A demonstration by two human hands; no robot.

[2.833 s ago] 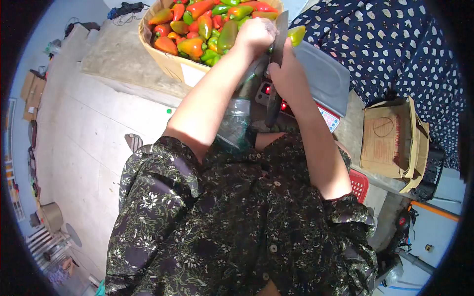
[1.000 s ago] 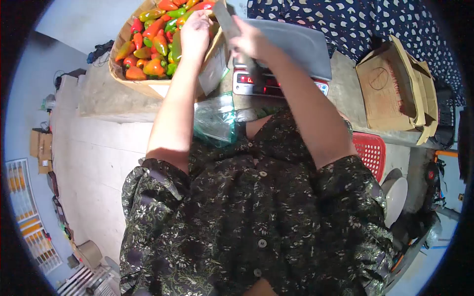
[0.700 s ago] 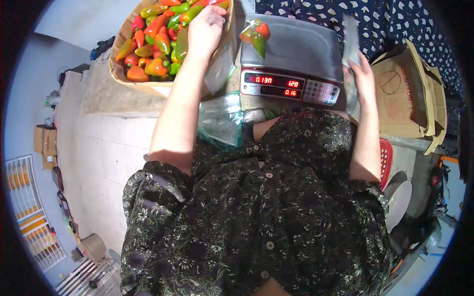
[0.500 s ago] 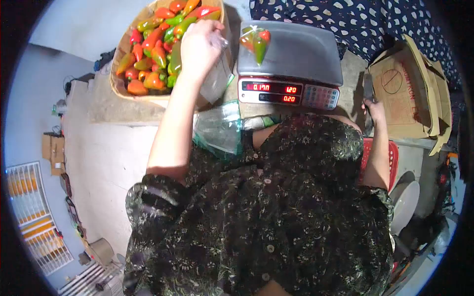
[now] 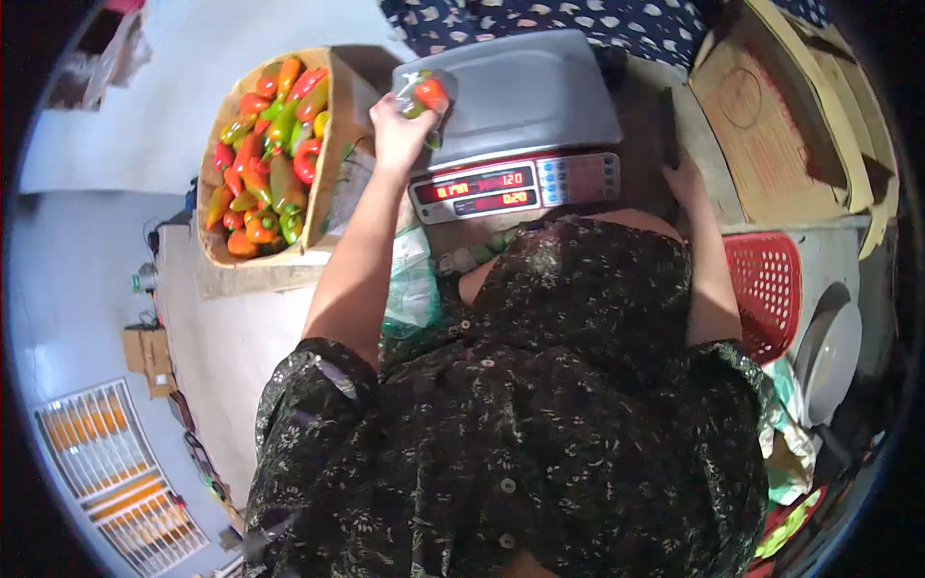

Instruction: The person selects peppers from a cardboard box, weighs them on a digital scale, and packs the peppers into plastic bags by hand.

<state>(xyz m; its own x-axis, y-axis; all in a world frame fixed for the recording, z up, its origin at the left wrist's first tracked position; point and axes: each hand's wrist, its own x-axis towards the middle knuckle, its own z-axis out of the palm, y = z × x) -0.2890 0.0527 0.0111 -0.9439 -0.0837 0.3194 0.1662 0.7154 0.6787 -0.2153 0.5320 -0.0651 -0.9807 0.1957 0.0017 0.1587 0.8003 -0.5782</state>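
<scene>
My left hand point(image 5: 400, 140) is closed on a small clear plastic bag of peppers point(image 5: 430, 94), red and green, at the left end of the scale's grey pan point(image 5: 525, 101). Red digits glow on the scale's front panel point(image 5: 482, 191). To the right of the scale, my right hand point(image 5: 684, 183) is closed around the lower end of a long, dark, flat object point(image 5: 669, 125), whose kind I cannot make out. Left of my left hand stands an open cardboard box point(image 5: 318, 159) full of red, orange and green peppers point(image 5: 255, 178).
An opened cardboard carton point(image 5: 771, 125) is at the right, with a red perforated basket point(image 5: 766, 294) and a pale round dish point(image 5: 833, 361) below it. Thin plastic bags point(image 5: 409, 284) lie before the scale. Dark patterned cloth point(image 5: 540, 19) hangs behind it.
My left hand has moved right, from the box of peppers to the bagged peppers on the scale, and closed on them. My right hand stays beside the scale. The camera view has shifted.
</scene>
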